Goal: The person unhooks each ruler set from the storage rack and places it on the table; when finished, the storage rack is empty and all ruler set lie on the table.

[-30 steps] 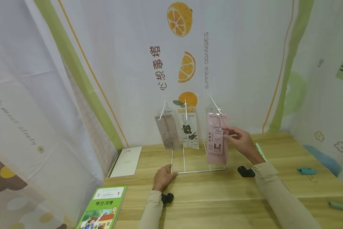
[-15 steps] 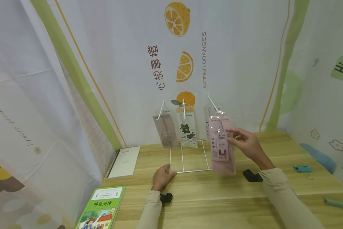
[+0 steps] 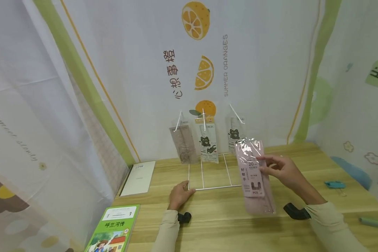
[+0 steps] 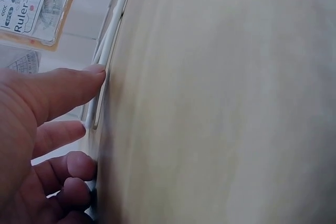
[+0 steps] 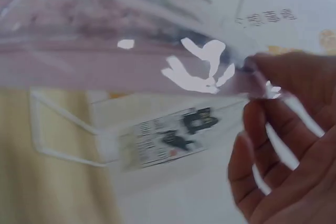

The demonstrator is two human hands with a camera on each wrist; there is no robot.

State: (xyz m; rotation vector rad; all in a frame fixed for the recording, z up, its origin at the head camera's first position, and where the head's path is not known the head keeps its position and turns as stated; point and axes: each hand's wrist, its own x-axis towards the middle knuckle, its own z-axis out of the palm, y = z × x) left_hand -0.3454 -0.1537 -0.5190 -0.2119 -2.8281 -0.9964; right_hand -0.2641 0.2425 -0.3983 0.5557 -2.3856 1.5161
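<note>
Your right hand (image 3: 284, 170) pinches the pink packet (image 3: 254, 176) by its right edge, thumb and fingers closed on the plastic, and holds it in the air just in front of the white wire rack (image 3: 212, 175), off that rack's right front corner. The packet hangs tilted, its top leaning left, clear of the hook (image 3: 236, 113) at the right end of the rack. In the right wrist view the packet (image 5: 121, 51) is a blurred pink band across the top, so the exact finger placement is hard to make out, though your fingertips (image 5: 260, 77) plainly close on its edge.

Your left hand (image 3: 178, 195) rests on the wooden table (image 3: 226, 224) at the rack's left front corner, fingers fairly straight, gripping nothing. The left wrist view shows your fingers (image 4: 68, 90) touching the white wire of the base (image 4: 107, 51).

Three more packets hang on the rack: a grey one (image 3: 184, 145) on the left hook, a cat-printed ruler set (image 3: 207, 141) on the middle hook, and another cat-printed one (image 3: 234, 134) on the right hook, behind the pink packet.

Left of the rack a white booklet (image 3: 139, 177) lies flat, and in front of that, a green book (image 3: 111, 229). Well to the right of the rack lie a teal binder clip (image 3: 335, 184) and a green pen-like item (image 3: 370, 222).
</note>
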